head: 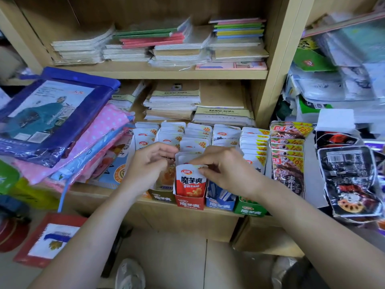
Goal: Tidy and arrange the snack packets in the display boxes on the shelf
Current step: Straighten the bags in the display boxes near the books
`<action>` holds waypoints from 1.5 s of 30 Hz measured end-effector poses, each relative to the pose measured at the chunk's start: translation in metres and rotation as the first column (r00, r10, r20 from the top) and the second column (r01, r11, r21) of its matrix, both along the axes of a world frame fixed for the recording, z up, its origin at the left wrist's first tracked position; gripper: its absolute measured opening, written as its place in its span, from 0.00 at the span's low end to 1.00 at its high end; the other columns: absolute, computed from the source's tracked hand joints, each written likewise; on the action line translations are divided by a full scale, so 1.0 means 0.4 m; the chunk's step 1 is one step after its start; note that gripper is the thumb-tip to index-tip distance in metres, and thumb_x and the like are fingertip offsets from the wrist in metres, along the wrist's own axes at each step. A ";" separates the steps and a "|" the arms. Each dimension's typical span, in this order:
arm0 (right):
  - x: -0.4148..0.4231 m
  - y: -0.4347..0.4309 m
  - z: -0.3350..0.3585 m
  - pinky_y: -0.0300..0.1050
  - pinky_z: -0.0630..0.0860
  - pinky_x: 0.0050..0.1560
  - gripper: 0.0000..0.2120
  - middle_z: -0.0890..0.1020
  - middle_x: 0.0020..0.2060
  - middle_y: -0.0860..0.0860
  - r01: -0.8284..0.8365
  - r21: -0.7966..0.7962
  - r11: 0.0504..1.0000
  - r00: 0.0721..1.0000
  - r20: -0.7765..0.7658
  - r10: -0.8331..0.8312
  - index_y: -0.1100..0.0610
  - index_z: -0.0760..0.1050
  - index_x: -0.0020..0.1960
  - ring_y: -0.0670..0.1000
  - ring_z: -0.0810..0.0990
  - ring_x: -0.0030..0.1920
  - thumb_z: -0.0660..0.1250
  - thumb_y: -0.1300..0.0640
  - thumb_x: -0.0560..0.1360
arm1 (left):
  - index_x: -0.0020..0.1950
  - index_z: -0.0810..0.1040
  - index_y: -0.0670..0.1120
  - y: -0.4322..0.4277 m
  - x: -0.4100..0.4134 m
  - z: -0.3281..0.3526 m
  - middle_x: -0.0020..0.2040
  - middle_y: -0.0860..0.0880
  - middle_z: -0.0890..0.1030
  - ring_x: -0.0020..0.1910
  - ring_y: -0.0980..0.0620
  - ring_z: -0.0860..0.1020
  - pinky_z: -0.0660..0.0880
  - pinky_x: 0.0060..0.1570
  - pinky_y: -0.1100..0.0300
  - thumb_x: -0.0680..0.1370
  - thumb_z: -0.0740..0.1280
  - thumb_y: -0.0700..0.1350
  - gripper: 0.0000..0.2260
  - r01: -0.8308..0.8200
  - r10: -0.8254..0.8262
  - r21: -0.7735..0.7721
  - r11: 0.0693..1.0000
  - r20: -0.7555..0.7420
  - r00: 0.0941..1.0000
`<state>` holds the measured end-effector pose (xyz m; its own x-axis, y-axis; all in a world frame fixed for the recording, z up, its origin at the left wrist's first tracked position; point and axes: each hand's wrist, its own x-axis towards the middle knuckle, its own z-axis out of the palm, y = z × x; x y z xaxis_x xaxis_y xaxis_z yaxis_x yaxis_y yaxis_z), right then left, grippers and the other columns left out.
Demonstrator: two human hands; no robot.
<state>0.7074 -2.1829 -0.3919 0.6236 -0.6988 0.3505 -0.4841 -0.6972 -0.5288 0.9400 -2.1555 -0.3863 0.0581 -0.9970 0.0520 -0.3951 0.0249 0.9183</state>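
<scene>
The red konjac packet (190, 184) stands upright, long axis vertical, at the front of the red display box (189, 203) on the shelf (100, 192), its top edge pinched from above in the narrow grip of the right hand (227, 170), while the left hand (150, 161) curls just beside it, its hold unclear.

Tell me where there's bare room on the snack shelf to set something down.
Only the bare shelf strip before the pink bags, left of the olive box. Display boxes stand packed together; black packets crowd the right.
</scene>
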 end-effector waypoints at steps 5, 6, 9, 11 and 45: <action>0.005 0.002 -0.006 0.27 0.69 0.39 0.15 0.79 0.40 0.44 0.078 -0.010 0.997 0.993 0.084 -0.077 0.54 0.82 0.59 0.42 0.76 0.35 0.75 0.61 0.74 | 0.57 0.84 0.55 0.024 -0.019 0.014 0.56 0.58 0.83 0.58 0.61 0.79 0.76 0.54 0.65 0.77 0.73 0.47 0.09 0.135 -0.131 -0.105 0.985 0.048 0.990; 0.005 0.002 -0.006 0.29 0.71 0.39 0.16 0.77 0.41 0.42 0.096 0.017 0.995 0.988 0.118 -0.097 0.54 0.81 0.59 0.43 0.77 0.36 0.76 0.61 0.73 | 0.59 0.84 0.56 0.026 -0.021 0.009 0.58 0.58 0.82 0.60 0.61 0.78 0.76 0.56 0.64 0.76 0.74 0.48 0.12 0.170 -0.158 -0.122 0.978 0.103 0.982; 0.005 0.004 -0.006 0.38 0.75 0.41 0.21 0.74 0.47 0.40 0.152 0.055 0.987 0.976 0.150 -0.159 0.50 0.76 0.60 0.46 0.79 0.37 0.79 0.57 0.70 | 0.63 0.82 0.55 0.028 -0.028 -0.011 0.58 0.58 0.78 0.62 0.59 0.76 0.73 0.61 0.60 0.75 0.75 0.49 0.16 0.219 -0.172 -0.171 0.961 0.252 0.952; 0.001 -0.005 -0.005 0.38 0.74 0.41 0.24 0.73 0.51 0.41 0.150 0.144 0.978 0.971 0.165 -0.173 0.49 0.76 0.64 0.47 0.80 0.40 0.79 0.55 0.70 | 0.64 0.82 0.54 0.028 -0.030 -0.016 0.53 0.57 0.76 0.59 0.56 0.76 0.73 0.59 0.59 0.77 0.74 0.47 0.16 0.236 -0.163 -0.203 0.950 0.321 0.933; 0.017 -0.052 0.018 0.45 0.82 0.34 0.05 0.85 0.35 0.57 0.116 0.343 0.932 0.921 0.313 -0.230 0.61 0.83 0.52 0.52 0.83 0.30 0.73 0.63 0.76 | 0.50 0.85 0.51 0.030 -0.016 -0.017 0.44 0.60 0.82 0.48 0.59 0.78 0.79 0.44 0.54 0.76 0.74 0.38 0.09 0.299 -0.066 -0.400 0.866 0.502 0.862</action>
<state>0.7142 -2.2037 -0.3847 0.3638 -0.8926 0.2661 -0.3306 -0.3908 -0.8590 0.9337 -2.1434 -0.3930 -0.2693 -0.8419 0.4676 -0.7085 0.5021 0.4959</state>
